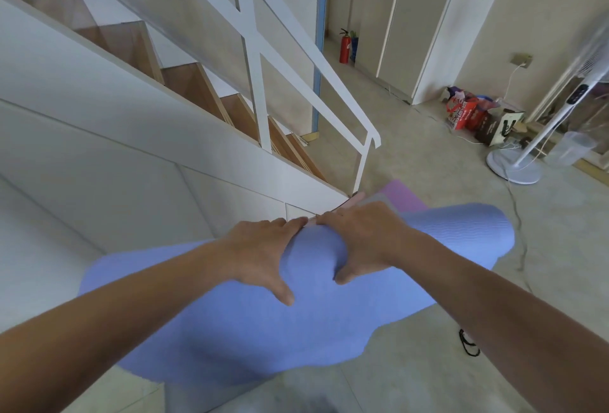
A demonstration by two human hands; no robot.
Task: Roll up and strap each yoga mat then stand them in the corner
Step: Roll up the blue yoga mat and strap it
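Beside staircase (184, 89), blue mat roll (461, 234) lies crosswise, right end farther; left hand (260, 254), right hand (365, 238) clasp it.

A pale, mottled floor (412, 182) carries a blue yoga mat (230, 330), its far end rolled and its near end lying flat. Just beyond the roll, a pink mat (400, 196) lies flat. A black cord (468, 343), possibly a strap, lies just beside the blue mat's right edge. Farther right stand a white fan base (514, 167), a clear plastic container (573, 149), a cardboard box (497, 127) and a red bag (461, 112). A grey cable (520, 234) trails past them, and a red fire extinguisher (344, 48) stands by the far wall.
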